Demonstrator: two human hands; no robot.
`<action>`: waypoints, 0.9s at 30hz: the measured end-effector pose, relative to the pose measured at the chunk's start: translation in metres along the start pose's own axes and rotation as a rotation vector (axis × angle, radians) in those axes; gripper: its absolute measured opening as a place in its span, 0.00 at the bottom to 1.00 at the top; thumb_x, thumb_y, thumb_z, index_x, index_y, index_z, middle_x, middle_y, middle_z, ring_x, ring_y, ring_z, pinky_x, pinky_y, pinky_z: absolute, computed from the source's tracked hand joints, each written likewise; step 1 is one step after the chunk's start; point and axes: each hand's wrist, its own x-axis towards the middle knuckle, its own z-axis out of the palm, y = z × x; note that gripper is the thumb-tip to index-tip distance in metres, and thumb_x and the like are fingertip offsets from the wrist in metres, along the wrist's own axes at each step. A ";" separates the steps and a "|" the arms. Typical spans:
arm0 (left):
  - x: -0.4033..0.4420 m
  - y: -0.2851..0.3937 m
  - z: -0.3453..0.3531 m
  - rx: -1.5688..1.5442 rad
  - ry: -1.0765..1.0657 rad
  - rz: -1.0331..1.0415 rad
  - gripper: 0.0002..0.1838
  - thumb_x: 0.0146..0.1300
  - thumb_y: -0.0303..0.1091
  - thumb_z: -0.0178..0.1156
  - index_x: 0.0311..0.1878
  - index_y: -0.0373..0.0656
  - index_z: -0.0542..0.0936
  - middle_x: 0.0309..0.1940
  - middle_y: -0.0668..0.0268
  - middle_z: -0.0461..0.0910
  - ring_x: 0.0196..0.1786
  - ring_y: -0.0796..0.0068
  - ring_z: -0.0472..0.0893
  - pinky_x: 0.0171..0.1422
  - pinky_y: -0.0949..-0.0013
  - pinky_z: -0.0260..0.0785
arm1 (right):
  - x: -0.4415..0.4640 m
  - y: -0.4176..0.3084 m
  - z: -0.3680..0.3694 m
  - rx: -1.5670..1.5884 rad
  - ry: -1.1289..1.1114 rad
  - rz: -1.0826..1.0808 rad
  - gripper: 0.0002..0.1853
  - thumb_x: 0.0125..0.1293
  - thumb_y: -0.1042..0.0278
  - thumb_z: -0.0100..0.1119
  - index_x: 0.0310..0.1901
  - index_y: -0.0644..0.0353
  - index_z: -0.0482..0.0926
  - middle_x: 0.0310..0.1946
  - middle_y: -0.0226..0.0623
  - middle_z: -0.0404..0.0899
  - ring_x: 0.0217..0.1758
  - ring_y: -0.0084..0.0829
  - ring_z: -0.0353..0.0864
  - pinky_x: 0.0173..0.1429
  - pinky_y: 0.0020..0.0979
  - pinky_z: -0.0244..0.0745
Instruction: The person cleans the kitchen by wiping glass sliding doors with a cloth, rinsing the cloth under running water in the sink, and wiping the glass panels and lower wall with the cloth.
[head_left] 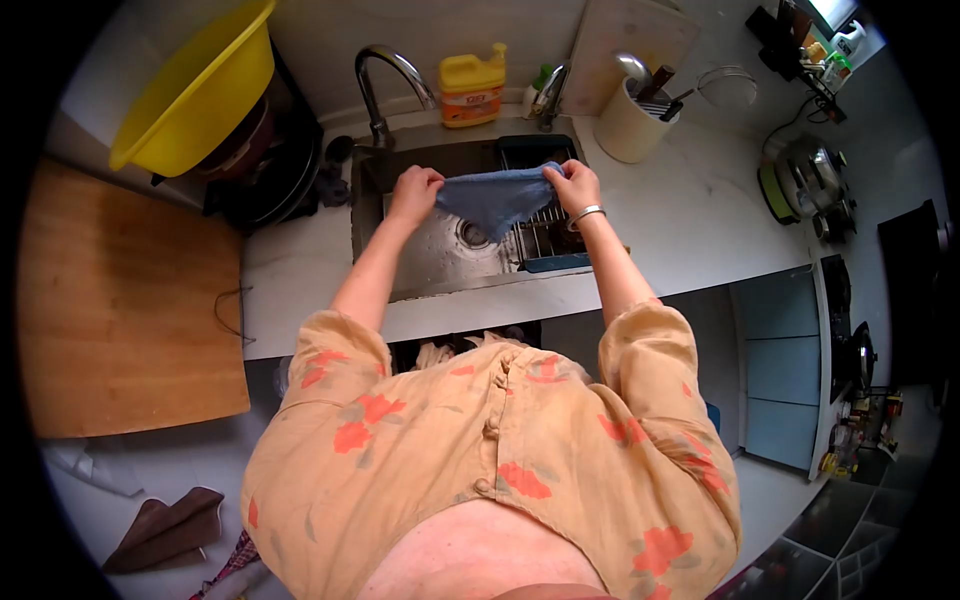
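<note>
A blue cloth (492,200) is stretched between my two hands above the sink (400,262), its middle hanging down in a point. My left hand (413,193) pinches one upper corner. The opposite corner is pinched in my right hand (574,186), which has a silver bangle at the wrist. Below the cloth, the metal drain (472,233) partly shows. On the right side of the basin sits a dark dish rack (553,263) with wire bars, partly covered by the cloth.
A curved faucet (385,75) rises behind the sink, beside a yellow jug (472,88) with an orange label. Right of them stands a white utensil holder (630,128). A yellow basin (195,95) leans at left, above a wooden board (130,310). Pots (808,175) stand far right.
</note>
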 end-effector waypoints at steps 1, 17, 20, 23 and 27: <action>0.006 0.008 -0.013 0.013 -0.033 0.012 0.06 0.52 0.28 0.62 0.34 0.40 0.82 0.27 0.57 0.75 0.33 0.61 0.77 0.39 0.65 0.69 | 0.003 -0.009 -0.006 -0.003 0.006 0.000 0.19 0.53 0.52 0.65 0.27 0.63 0.78 0.24 0.46 0.79 0.28 0.42 0.78 0.36 0.37 0.72; 0.025 -0.001 -0.016 -0.559 -0.020 -0.236 0.09 0.59 0.35 0.53 0.33 0.38 0.76 0.26 0.63 0.76 0.31 0.72 0.73 0.38 0.68 0.65 | 0.022 -0.043 -0.008 0.503 -0.252 0.089 0.14 0.55 0.60 0.68 0.29 0.62 0.76 0.22 0.27 0.74 0.26 0.20 0.70 0.31 0.25 0.67; 0.026 0.000 -0.019 -0.627 -0.394 -0.210 0.07 0.53 0.32 0.61 0.33 0.41 0.76 0.26 0.74 0.75 0.29 0.84 0.69 0.37 0.79 0.62 | 0.013 -0.051 -0.018 0.689 -0.214 0.112 0.10 0.56 0.67 0.67 0.34 0.61 0.76 0.26 0.25 0.76 0.27 0.18 0.72 0.33 0.22 0.70; 0.020 0.014 -0.012 -0.647 -0.683 -0.151 0.08 0.52 0.31 0.63 0.34 0.42 0.76 0.28 0.74 0.75 0.31 0.83 0.72 0.37 0.78 0.64 | 0.001 -0.060 -0.030 0.829 -0.165 0.080 0.10 0.55 0.71 0.66 0.37 0.61 0.77 0.28 0.26 0.77 0.31 0.18 0.74 0.38 0.23 0.72; 0.018 0.099 -0.004 -1.133 -0.557 -0.183 0.21 0.53 0.34 0.66 0.51 0.46 0.74 0.36 0.71 0.77 0.37 0.80 0.76 0.44 0.77 0.70 | -0.024 -0.087 -0.057 0.596 -0.352 -0.104 0.10 0.52 0.72 0.65 0.37 0.61 0.80 0.32 0.31 0.81 0.37 0.21 0.78 0.45 0.25 0.73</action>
